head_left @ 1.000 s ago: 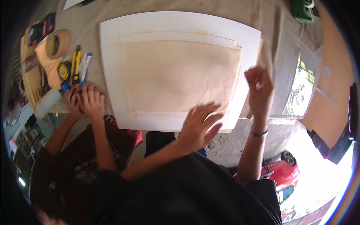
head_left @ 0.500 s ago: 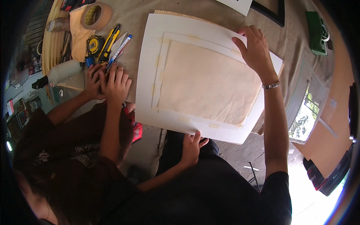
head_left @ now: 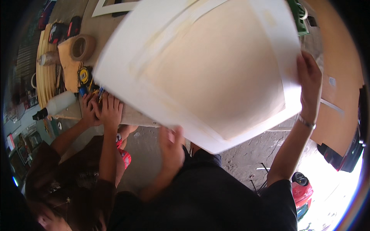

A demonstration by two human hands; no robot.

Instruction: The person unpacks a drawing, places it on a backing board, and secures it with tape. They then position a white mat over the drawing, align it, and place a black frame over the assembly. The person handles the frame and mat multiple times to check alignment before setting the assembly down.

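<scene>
A large white mat board (head_left: 119, 65), raised and tilted over the table, fills the upper middle of the head view. On its face lies a beige sheet (head_left: 223, 69), with yellowish tape strips (head_left: 271, 17) around it. My right hand (head_left: 310, 82), with a metal watch band at the wrist, grips the board's right edge, thumb side hidden by the board. My left hand (head_left: 171, 148) is at the board's lower left edge, smeared by motion; whether its fingers touch or hold the edge does not show.
At left, a co-worker's hands (head_left: 108, 109) rest on the table edge beside a tape measure (head_left: 84, 75), a tape roll (head_left: 82, 48) and a spray bottle (head_left: 61, 104). A white frame-shaped mat (head_left: 111, 9) lies at the back. A brown panel (head_left: 339, 77) stands at right.
The mat board has risen off the table, come closer and turned. My right hand went from its far edge to its right edge; my left hand moved left. The co-worker's hands stay together.
</scene>
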